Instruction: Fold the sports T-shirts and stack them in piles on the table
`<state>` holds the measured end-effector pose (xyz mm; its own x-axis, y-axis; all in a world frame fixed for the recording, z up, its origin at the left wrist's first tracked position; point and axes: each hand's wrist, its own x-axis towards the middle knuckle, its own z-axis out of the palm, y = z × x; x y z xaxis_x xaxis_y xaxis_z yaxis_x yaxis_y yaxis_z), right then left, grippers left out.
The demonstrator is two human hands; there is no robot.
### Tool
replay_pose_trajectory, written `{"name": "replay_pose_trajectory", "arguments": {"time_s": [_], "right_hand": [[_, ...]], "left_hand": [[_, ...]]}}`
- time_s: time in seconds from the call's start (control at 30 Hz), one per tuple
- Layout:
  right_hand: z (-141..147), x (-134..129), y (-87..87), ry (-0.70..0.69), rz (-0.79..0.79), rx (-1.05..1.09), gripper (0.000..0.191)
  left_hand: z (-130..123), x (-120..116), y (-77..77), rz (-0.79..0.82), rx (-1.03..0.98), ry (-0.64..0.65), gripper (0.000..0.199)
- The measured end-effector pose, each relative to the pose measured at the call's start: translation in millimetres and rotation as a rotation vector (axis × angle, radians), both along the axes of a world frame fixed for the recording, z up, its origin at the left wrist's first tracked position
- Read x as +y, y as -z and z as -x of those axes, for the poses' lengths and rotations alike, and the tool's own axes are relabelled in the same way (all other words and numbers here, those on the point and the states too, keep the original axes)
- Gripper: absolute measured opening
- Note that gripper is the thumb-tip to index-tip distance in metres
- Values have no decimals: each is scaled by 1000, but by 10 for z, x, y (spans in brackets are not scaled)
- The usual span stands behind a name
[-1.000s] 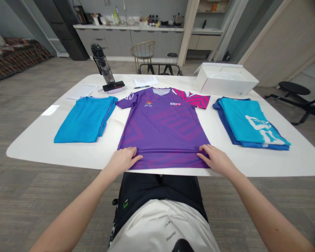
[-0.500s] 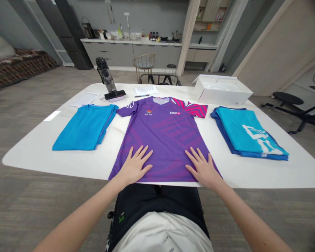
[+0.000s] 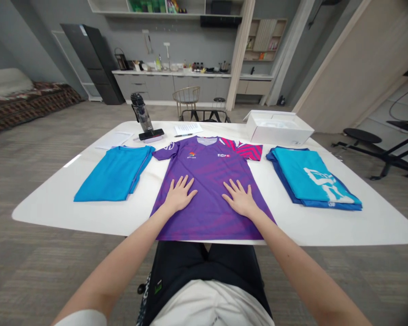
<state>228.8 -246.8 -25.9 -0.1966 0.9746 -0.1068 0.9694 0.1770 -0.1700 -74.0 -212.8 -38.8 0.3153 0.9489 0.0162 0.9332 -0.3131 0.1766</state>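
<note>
A purple T-shirt with a pink-striped sleeve lies spread front side up, its collar away from me and its hem along the table's near edge. My left hand rests flat on the left half of the shirt, fingers spread. On the right half my right hand lies palm down, also with fingers apart. Neither hand grips anything. A folded blue garment is to the left of the shirt. To its right sits a stack of folded blue shirts, the top one turquoise with a white print.
The white table carries a white box at the back right. A dark upright bottle-like appliance, papers and a pen stand or lie along the far side. Beyond are chairs and a kitchen counter.
Both hands have slid forward over the shirt, away from the hem, and come somewhat closer together. The head view has tilted up, showing more of the kitchen shelves.
</note>
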Motion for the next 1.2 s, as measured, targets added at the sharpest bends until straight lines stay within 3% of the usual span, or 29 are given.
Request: {"name": "replay_pose_trajectory", "arguments": {"time_s": [0.4, 0.53, 0.67, 0.87, 0.97, 1.03, 1.1, 1.2], "right_hand": [[-17, -214, -3, 1, -33, -16, 74], [-15, -85, -68, -39, -74, 28, 69], [-18, 330, -92, -77, -102, 67, 64], [119, 1329, -60, -39, -89, 88, 64], [168, 1852, -76, 36, -123, 88, 65], [108, 2174, -92, 129, -139, 82, 67], [-42, 2457, -92, 232, -154, 79, 70], [-353, 2763, -32, 340, -117, 83, 74]], "left_hand": [[-6, -279, -6, -20, -6, 7, 74], [50, -149, -64, -32, -47, -19, 69], [135, 323, -182, -118, -69, -67, 66], [39, 1275, -346, -126, -21, -96, 61], [31, 1743, -391, -141, -34, -291, 65], [126, 2041, -386, -94, -71, -471, 71], [290, 2304, -339, 16, -110, -574, 74], [564, 2587, -206, 145, -107, -559, 71]]}}
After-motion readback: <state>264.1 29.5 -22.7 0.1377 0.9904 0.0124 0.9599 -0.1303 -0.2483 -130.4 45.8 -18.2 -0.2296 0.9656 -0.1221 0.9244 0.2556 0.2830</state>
